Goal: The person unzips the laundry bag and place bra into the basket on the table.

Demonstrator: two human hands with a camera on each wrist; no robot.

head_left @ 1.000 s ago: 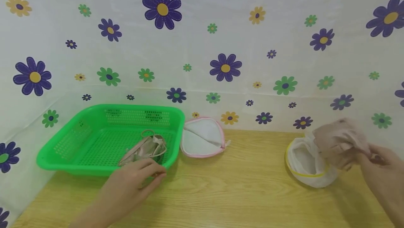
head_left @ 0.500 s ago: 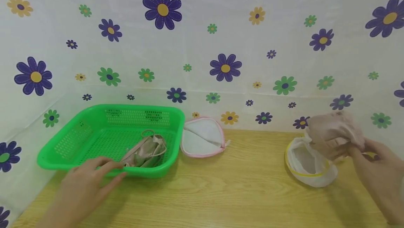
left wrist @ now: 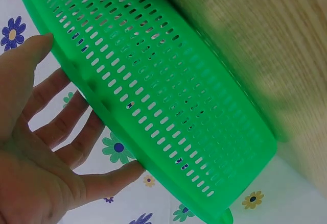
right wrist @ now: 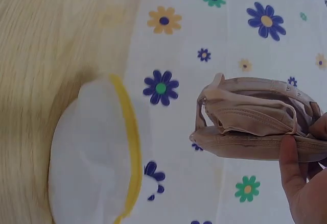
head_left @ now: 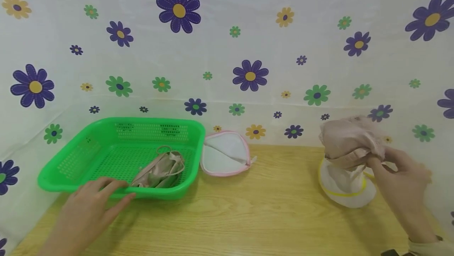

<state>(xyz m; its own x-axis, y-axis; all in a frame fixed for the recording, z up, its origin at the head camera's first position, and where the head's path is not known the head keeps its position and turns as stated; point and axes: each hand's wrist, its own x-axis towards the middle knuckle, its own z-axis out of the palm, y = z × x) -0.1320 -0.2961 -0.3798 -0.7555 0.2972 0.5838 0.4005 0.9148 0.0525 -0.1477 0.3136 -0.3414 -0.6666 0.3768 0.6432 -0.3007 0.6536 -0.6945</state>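
Note:
My right hand (head_left: 400, 185) pinches a folded beige bra (head_left: 349, 138) and holds it in the air at the right. In the right wrist view, straps and a folded cup show on the bra (right wrist: 250, 119). Just below it, a white laundry bag (head_left: 349, 201) with a yellow zip rim stands on the table, its mouth partly hidden by the bra. My left hand (head_left: 83, 210) grips the near rim of a green plastic basket (head_left: 191, 183), fingers over the edge and thumb outside. Another beige bra (head_left: 159, 171) lies inside the basket, near its front right corner.
A flat white laundry bag (head_left: 225, 155) with pink edging lies right of the basket. Behind everything hangs a white flowered sheet (head_left: 213, 55), at the back edge of the wooden table (head_left: 255, 216).
My left hand has moved left, from above the basket's front right part onto its front rim. My right hand has carried the bra leftward and slightly up, over the yellow-rimmed bag.

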